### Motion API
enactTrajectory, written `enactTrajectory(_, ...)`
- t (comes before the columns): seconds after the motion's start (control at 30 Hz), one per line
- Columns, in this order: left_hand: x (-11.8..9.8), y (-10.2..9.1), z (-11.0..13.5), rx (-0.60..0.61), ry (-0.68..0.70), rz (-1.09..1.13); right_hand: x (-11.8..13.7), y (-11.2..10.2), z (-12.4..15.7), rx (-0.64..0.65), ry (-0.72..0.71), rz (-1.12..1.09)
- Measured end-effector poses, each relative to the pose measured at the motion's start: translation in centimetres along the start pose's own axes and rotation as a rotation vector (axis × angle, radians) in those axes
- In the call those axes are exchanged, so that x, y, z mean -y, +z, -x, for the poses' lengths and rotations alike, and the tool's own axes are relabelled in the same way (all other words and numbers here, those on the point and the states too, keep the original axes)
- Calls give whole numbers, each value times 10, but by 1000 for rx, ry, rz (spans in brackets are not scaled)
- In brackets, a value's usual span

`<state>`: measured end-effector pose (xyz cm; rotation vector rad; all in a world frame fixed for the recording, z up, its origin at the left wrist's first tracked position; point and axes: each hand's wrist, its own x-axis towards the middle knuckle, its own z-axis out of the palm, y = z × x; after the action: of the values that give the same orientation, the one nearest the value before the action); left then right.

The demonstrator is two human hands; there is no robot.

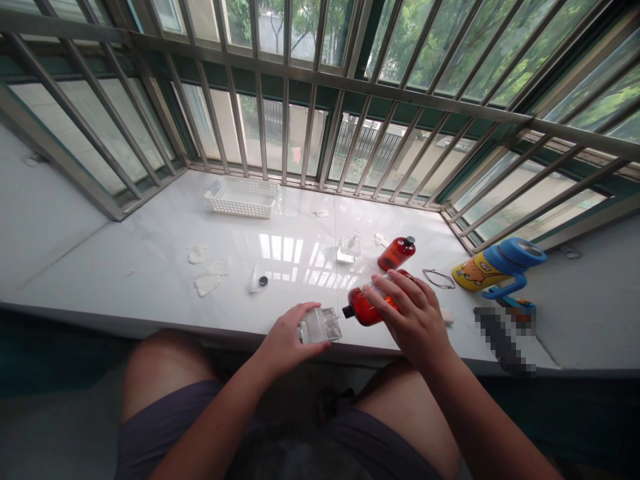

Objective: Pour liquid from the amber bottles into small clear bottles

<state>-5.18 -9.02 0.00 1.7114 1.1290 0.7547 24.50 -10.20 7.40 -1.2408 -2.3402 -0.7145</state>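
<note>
My left hand [287, 337] is closed around a small clear square bottle [323, 325] at the front edge of the white sill [150, 267]. My right hand [413, 313] grips an orange-red bottle [361, 308] lying tilted, its dark cap pointing left toward the clear bottle. A second orange-red bottle [396, 253] with a dark cap lies on the sill just behind. Farther back stands another small clear bottle [349, 248].
A white plastic basket [243, 197] sits at the back by the window bars. Crumpled tissues [207, 280] and a small dark cap [263, 281] lie to the left. At the right are a blue and yellow lidded cup [493, 267] and a thin ring [438, 278].
</note>
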Motion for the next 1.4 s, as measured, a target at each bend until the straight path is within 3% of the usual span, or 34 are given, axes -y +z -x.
enactTrajectory(1.4, 6, 0, -1, 4, 6, -7, 3, -5, -19, -15, -143, 30)
